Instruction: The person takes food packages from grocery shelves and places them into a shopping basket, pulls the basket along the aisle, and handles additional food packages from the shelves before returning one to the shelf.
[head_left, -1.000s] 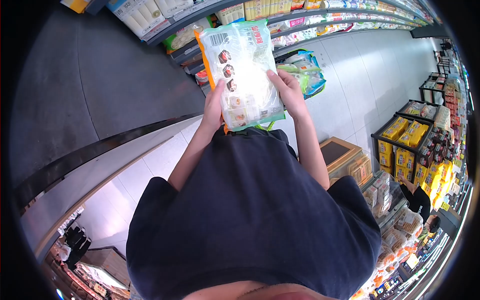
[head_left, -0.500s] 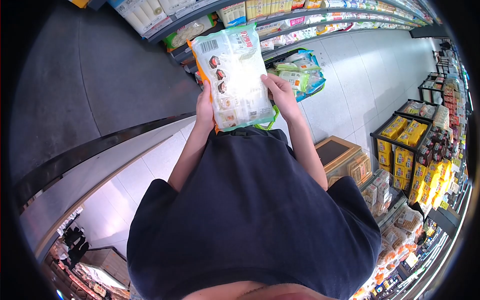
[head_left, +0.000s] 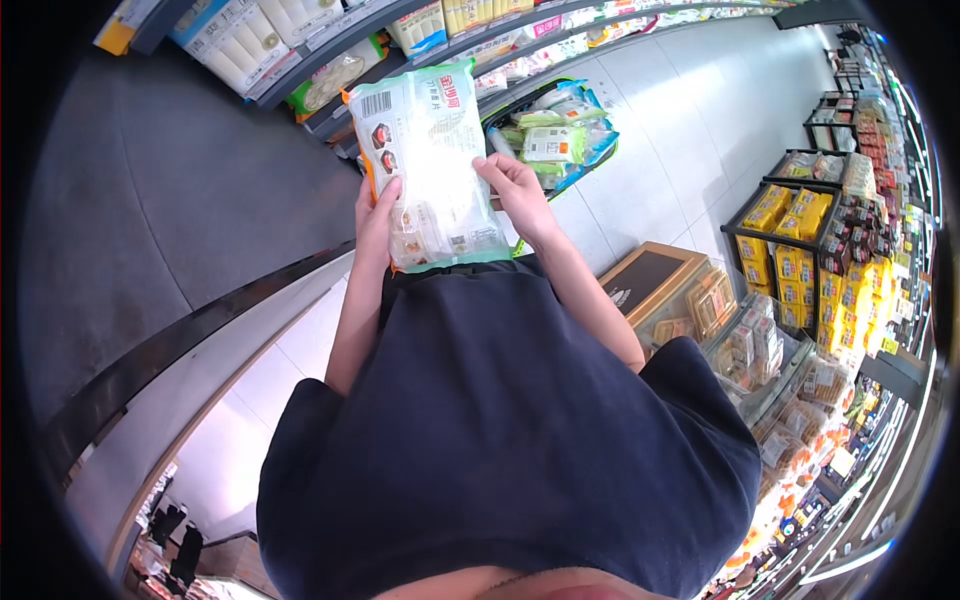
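A large flat plastic food packet point(head_left: 432, 150), whitish with green and orange edges, is held up in front of my body. Its printed side faces me, with a barcode, small food pictures and red lettering; glare washes out the middle. My left hand point(head_left: 376, 222) grips the left edge, thumb on the front. On the right edge, my right hand point(head_left: 515, 190) pinches the packet with its thumb in front. The fingers behind the packet are hidden. Just beyond my right hand, a dark shopping basket point(head_left: 497, 112) with a green trim holds several green and white packets point(head_left: 555, 143).
Shelves point(head_left: 300, 62) of packaged noodles run along the top. On the right stand a wooden-framed display case point(head_left: 655, 285), a black rack point(head_left: 735, 232) of yellow packs point(head_left: 800, 225) and bagged baked goods point(head_left: 800, 420). A pale counter-like edge point(head_left: 180, 380) runs along the left.
The packet and both hands have shifted a little left in view, as have the shelves and basket. My left thumb now lies further over the packet's front. Both hands keep their hold.
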